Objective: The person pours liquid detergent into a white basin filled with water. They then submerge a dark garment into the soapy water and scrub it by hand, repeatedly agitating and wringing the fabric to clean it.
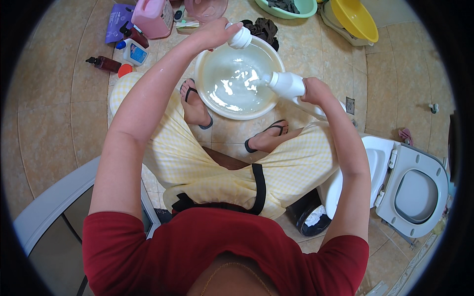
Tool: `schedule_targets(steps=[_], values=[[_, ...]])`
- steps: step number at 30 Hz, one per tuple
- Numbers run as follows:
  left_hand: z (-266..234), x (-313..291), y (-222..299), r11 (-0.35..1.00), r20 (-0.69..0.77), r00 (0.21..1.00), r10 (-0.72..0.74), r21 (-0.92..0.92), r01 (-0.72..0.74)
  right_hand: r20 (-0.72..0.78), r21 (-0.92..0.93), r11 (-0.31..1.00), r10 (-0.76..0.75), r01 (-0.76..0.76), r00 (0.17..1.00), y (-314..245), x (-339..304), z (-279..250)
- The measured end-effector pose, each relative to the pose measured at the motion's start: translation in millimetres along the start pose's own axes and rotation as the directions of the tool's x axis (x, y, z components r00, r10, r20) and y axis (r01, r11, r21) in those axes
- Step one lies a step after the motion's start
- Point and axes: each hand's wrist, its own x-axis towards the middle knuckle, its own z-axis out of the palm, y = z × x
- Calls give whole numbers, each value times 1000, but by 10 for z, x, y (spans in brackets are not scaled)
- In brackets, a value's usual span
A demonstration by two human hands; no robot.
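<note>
My left hand [213,33] is closed around a white cap [239,38], which it keeps above the far edge of a white round basin [201,91]. Clear water [237,79] with bright reflections fills much of the basin. My right hand [317,92] grips a large white plastic bottle [288,85], tilted so that its mouth points left over the basin's right side. Whether liquid is leaving the mouth I cannot tell. Dark wet-looking cloth [261,30] lies just behind the basin.
At the far left stand a pink jug [154,18], a white bottle with a blue cap [134,52], and a dark red pump bottle [104,63]. A green basin [291,11] and yellow basin [354,18] are at the back. The toilet [377,158] and black bin [308,214] flank my right side.
</note>
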Motion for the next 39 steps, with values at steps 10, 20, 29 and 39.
schedule_targets(steps=[10,20,29,39], values=[[16,-4,25,1000,15,1000,-26,0,26,-15,0,1000,3,-3,1000,57,22,55],[36,10,29,1000,23,1000,-14,2,14,-24,12,1000,-4,5,1000,32,5,32],[43,-1,113,1000,43,999,-9,20,8,-22,43,999,0,1,1000,57,-11,37],[111,4,146,1000,66,998,24,-6,-23,-47,155,987,-32,39,998,83,-52,-46]])
